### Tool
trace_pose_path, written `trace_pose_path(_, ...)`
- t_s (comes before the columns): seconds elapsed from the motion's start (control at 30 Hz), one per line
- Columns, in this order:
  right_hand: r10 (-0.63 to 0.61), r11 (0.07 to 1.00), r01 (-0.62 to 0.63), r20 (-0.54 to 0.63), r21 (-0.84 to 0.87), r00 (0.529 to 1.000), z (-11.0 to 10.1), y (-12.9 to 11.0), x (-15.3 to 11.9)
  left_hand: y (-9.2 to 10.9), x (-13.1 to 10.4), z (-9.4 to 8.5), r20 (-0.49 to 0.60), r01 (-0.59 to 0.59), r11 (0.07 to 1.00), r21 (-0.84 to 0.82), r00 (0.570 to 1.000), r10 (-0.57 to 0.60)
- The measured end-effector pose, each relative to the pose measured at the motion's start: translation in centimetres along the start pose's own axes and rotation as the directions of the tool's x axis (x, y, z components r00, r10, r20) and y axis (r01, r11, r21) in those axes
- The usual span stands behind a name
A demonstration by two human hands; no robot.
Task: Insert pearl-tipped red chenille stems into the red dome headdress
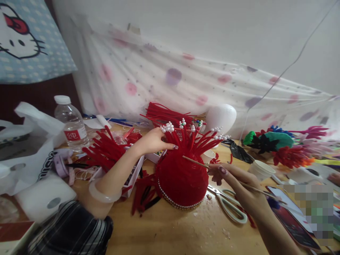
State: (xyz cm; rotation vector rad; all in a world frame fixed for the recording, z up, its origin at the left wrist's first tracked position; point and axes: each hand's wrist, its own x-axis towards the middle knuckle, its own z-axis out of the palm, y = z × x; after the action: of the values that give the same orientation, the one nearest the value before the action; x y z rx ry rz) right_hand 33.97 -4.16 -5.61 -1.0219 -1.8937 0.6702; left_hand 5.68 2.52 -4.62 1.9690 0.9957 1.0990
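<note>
Risk sits at the thin wooden stick (196, 162), which I pinch in my right hand (239, 184); its tip touches the red fuzzy dome-shaped headpiece (180, 180) at table centre. In my judgement, a hard push could tilt the dome or bend the soft red pearl-tipped stems (198, 136) rising from its top. My left hand (154, 141), fingers pressed together, rests against those stems. Metal scissors with pale handles (230, 203) lie right of the dome; a clear plastic water bottle (71, 122) stands far left.
</note>
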Motion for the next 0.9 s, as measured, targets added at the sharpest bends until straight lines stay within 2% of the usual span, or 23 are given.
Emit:
trace_pose_path(0.17,0.206,0.973,-0.197,-0.07,0.124,0.976,-0.19,0.39,0.26,-0.09,0.04,-0.1,0.003,0.001,1.0,0.026,1.0,-0.001)
trace_pose_path(0.33,0.29,0.943,-0.266,-0.101,0.197,0.952,0.1,-0.22,-0.06,-0.24,0.13,-0.02,0.004,0.002,1.0,-0.004,1.0,-0.002)
trace_pose_path(0.43,0.295,0.942,-0.272,-0.096,0.198,0.951,0.31,-0.39,-0.26,-0.15,0.09,-0.02,-0.001,0.009,1.0,0.007,1.0,-0.009)
trace_pose_path(0.6,0.216,0.974,-0.208,-0.077,0.094,0.973,-0.07,0.22,0.16,-0.08,0.07,-0.05,0.004,-0.002,1.0,0.008,1.0,0.002)
trace_pose_path(0.73,0.284,0.957,-0.289,-0.136,-0.013,0.949,-0.02,-0.14,0.07,-0.27,0.18,0.06,0.004,-0.008,1.0,-0.002,1.0,0.008)
trace_pose_path(0.9,0.326,0.944,-0.312,-0.177,0.106,0.929,0.26,-0.1,-0.52,-0.24,0.14,0.16,-0.003,-0.004,1.0,-0.03,1.0,0.004)
